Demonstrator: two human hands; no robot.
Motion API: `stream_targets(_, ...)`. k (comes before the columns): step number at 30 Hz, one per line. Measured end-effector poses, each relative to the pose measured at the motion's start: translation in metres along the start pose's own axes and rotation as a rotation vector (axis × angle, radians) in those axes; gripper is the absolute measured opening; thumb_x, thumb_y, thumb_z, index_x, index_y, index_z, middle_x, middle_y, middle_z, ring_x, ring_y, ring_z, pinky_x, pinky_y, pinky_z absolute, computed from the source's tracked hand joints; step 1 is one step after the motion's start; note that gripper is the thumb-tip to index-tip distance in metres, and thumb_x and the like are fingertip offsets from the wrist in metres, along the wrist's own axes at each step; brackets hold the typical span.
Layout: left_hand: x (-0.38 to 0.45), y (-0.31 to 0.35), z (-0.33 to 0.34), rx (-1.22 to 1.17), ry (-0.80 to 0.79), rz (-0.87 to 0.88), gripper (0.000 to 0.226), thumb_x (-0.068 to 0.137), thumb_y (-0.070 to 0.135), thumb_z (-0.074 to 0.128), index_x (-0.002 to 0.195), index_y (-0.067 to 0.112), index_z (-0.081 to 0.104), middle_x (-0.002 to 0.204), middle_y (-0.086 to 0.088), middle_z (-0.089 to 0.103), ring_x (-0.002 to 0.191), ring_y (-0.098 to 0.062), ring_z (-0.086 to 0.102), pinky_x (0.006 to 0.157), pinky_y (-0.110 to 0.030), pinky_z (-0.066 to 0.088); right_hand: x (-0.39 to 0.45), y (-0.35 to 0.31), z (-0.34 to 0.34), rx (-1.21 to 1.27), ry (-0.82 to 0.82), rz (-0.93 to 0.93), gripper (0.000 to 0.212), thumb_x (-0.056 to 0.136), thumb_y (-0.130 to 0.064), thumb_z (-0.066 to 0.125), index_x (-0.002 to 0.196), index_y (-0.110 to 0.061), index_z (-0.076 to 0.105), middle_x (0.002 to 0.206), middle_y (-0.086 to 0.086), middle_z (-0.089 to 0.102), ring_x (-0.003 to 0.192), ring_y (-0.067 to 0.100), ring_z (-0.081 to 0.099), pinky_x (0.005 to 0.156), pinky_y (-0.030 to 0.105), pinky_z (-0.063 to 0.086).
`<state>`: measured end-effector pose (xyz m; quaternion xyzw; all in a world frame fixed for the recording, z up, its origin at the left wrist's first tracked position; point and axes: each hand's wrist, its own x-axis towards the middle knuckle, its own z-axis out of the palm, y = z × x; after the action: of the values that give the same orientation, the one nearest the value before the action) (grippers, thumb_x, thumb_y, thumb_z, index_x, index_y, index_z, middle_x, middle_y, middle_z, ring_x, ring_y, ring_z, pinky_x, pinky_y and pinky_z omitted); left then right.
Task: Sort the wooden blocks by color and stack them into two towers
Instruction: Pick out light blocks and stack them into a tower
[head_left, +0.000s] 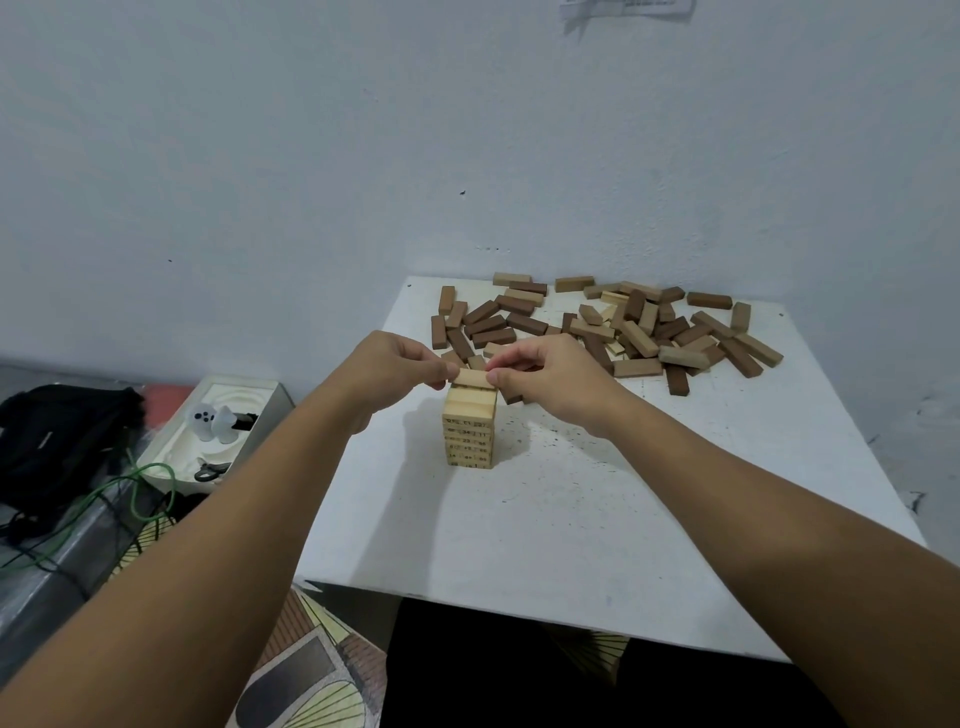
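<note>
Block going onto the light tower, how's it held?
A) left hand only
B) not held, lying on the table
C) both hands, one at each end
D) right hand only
C: the left hand and right hand each pinch one end of the light block right above the light tower.

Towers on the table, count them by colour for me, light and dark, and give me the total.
Light tower: 1; the left hand and right hand pinch a light block at its top.
Dark tower: 0; the dark blocks lie loose in the pile.
Total: 1
</note>
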<state>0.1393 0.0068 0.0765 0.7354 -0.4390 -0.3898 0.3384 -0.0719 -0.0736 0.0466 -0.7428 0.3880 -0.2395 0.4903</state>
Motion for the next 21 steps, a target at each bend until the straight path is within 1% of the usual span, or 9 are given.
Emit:
stream_targets(5, -0.001, 0.003, -0.001, 0.026, -0.009, -0.015, 0.017, 0.09, 0.032, 0.08, 0.088, 0.015, 0.083, 0.092, 0.003, 0.076, 0.089, -0.003, 0.055, 0.092, -0.032, 0.038, 0.001, 0.0, -0.001, -0.028, -0.01, 0.002, 0.01, 0.092, -0.025, 0.078, 0.101, -0.025, 0.08, 0.089, -0.012, 0.077, 0.088, 0.013, 0.073, 0.08, 0.028, 0.061)
stream_targets(8, -0.001, 0.004, -0.003, 0.053, -0.017, -0.013, 0.018, 0.091, 0.034, 0.079, 0.091, 0.016, 0.083, 0.091, 0.004, 0.074, 0.087, -0.004, 0.054, 0.092, -0.033, 0.039, 0.001, 0.0, -0.002, -0.023, -0.019, 0.009, 0.01, 0.092, -0.026, 0.078, 0.101, -0.025, 0.08, 0.088, -0.017, 0.075, 0.087, 0.01, 0.073, 0.076, 0.023, 0.059)
stream_targets(11, -0.001, 0.001, -0.005, 0.046, -0.016, 0.009, 0.016, 0.091, 0.032, 0.079, 0.091, 0.017, 0.083, 0.089, 0.003, 0.072, 0.088, -0.009, 0.056, 0.087, -0.03, 0.039, 0.001, 0.0, -0.003, -0.029, -0.023, 0.007, 0.01, 0.093, -0.026, 0.077, 0.101, -0.024, 0.081, 0.089, -0.02, 0.074, 0.087, 0.007, 0.073, 0.074, 0.019, 0.057)
stream_targets(14, 0.0, -0.003, -0.007, 0.02, -0.051, 0.064, 0.009, 0.093, 0.029, 0.078, 0.095, 0.024, 0.084, 0.089, 0.003, 0.07, 0.088, -0.011, 0.058, 0.081, -0.026, 0.041, 0.0, 0.001, -0.003, -0.033, -0.022, 0.001, 0.008, 0.093, -0.025, 0.077, 0.1, -0.023, 0.081, 0.084, -0.022, 0.074, 0.088, 0.009, 0.073, 0.074, 0.018, 0.057)
stream_targets(16, -0.001, -0.005, -0.008, 0.01, -0.083, 0.082, 0.011, 0.094, 0.033, 0.075, 0.097, 0.027, 0.084, 0.094, 0.001, 0.07, 0.086, -0.01, 0.056, 0.08, -0.025, 0.042, 0.0, 0.001, -0.003, -0.037, -0.024, 0.002, 0.008, 0.093, -0.026, 0.077, 0.099, -0.023, 0.081, 0.083, -0.021, 0.074, 0.089, 0.011, 0.073, 0.077, 0.02, 0.058)
stream_targets(18, -0.002, -0.007, -0.007, 0.013, -0.1, 0.087, 0.014, 0.095, 0.037, 0.073, 0.098, 0.029, 0.084, 0.097, 0.0, 0.07, 0.085, -0.011, 0.054, 0.08, -0.025, 0.043, -0.001, 0.001, -0.002, -0.04, -0.025, 0.008, 0.008, 0.093, -0.027, 0.077, 0.099, -0.024, 0.081, 0.084, -0.02, 0.075, 0.09, 0.012, 0.073, 0.082, 0.026, 0.06)
stream_targets(21, -0.002, -0.009, -0.007, 0.017, -0.107, 0.099, 0.015, 0.097, 0.035, 0.072, 0.099, 0.029, 0.085, 0.095, 0.001, 0.069, 0.081, -0.007, 0.054, 0.08, -0.023, 0.043, -0.002, 0.001, 0.0, -0.054, -0.025, 0.014, 0.007, 0.093, -0.031, 0.076, 0.097, -0.028, 0.081, 0.087, -0.016, 0.076, 0.091, 0.015, 0.072, 0.089, 0.036, 0.06)
